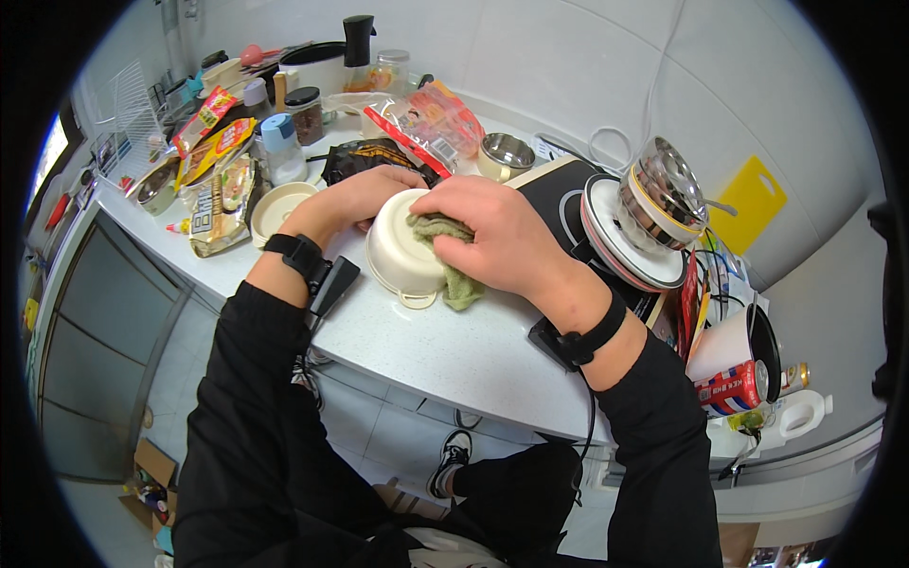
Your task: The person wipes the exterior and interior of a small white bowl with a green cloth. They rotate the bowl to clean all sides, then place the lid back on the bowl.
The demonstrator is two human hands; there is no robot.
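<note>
A cream bowl with a small side handle is upside down on the white countertop. My left hand is at its far left side, its fingers partly hidden behind the bowl, gripping it. In my right hand is a bunched green cloth, pressed against the bowl's upturned base, one end hanging down to the counter. To the left of the bowl, close to my left forearm, sits a round cream lid or dish.
Food packets, jars and a clear-and-red bag crowd the counter's back. An induction cooktop holds plates and stacked metal bowls. A steel-lined mug stands beside it. A red can is at right.
</note>
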